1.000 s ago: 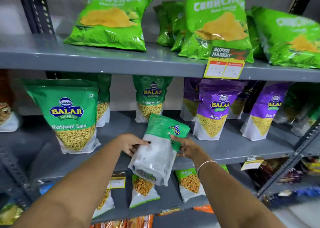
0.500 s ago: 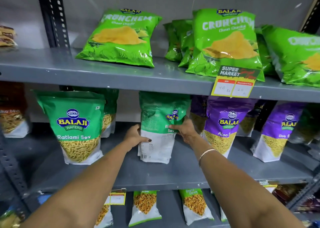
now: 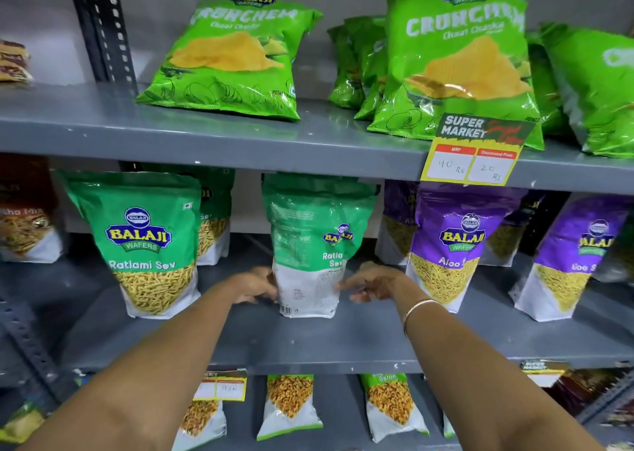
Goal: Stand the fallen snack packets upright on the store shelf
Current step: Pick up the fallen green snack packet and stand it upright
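Note:
A green and white Ratlami Sev packet (image 3: 310,244) stands upright on the grey middle shelf (image 3: 308,340), its printed back partly turned toward me. My left hand (image 3: 255,286) presses on the packet's lower left edge with curled fingers. At the lower right edge is my right hand (image 3: 372,280), blurred, its fingers apart and only the tips touching the packet. A second Ratlami Sev packet (image 3: 145,241) stands upright to the left. To the right, two purple Aloo Sev packets (image 3: 453,244) (image 3: 569,258) also stand upright.
Light green Crunchem chip bags (image 3: 233,59) (image 3: 459,62) lean back on the top shelf, behind a yellow price tag (image 3: 471,155). More packets stand behind the front row. Small snack packets (image 3: 290,406) line the lower shelf. A dark slotted upright (image 3: 103,28) rises at the left.
The packet was lifted from a tilted position in front of the shelf and set upright on the middle shelf. Both hands then slid down from its middle to its lower edges.

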`<state>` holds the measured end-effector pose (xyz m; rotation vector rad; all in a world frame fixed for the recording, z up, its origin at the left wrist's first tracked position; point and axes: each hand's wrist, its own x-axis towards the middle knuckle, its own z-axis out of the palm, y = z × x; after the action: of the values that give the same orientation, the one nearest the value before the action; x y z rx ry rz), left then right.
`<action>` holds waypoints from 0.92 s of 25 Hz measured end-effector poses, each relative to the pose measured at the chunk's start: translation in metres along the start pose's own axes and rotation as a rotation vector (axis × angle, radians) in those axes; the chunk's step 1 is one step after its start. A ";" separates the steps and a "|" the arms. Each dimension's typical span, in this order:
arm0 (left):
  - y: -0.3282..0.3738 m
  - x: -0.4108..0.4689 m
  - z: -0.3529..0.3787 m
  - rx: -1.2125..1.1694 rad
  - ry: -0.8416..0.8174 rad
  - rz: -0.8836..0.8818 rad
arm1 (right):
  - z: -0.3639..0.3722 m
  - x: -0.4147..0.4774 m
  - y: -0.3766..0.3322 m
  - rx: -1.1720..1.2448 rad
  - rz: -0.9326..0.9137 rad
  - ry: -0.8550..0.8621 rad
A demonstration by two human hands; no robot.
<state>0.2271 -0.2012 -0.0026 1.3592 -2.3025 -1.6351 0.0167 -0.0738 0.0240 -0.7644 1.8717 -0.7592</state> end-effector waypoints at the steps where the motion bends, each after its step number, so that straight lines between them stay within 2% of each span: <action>1: 0.000 -0.002 -0.002 0.037 -0.015 -0.039 | 0.001 -0.001 0.002 0.018 0.020 -0.053; 3: 0.003 -0.007 -0.007 0.045 -0.022 -0.083 | 0.007 0.000 0.003 0.134 -0.008 -0.096; 6: 0.003 -0.013 -0.009 0.039 -0.099 -0.094 | 0.020 0.006 0.005 0.227 -0.126 0.066; 8: -0.001 -0.009 -0.002 0.024 -0.075 -0.055 | 0.025 0.008 0.007 0.202 -0.185 0.118; 11: 0.001 0.001 0.012 0.021 0.100 0.065 | 0.025 0.004 0.013 0.055 -0.238 -0.032; 13: 0.009 0.002 0.020 0.052 0.116 0.148 | 0.031 0.000 0.018 0.008 -0.230 -0.164; 14: 0.013 0.004 0.022 0.046 0.096 0.170 | 0.036 -0.001 0.020 -0.004 -0.227 -0.172; 18: 0.021 0.004 0.025 -0.054 -0.002 0.171 | 0.048 0.005 0.026 0.027 -0.324 0.031; 23: 0.019 0.004 0.019 -0.144 -0.040 0.087 | 0.032 0.002 0.027 -0.003 -0.388 0.026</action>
<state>0.2039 -0.1876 0.0016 1.1907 -2.1814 -1.7780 0.0399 -0.0642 -0.0095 -1.1425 1.7673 -1.0101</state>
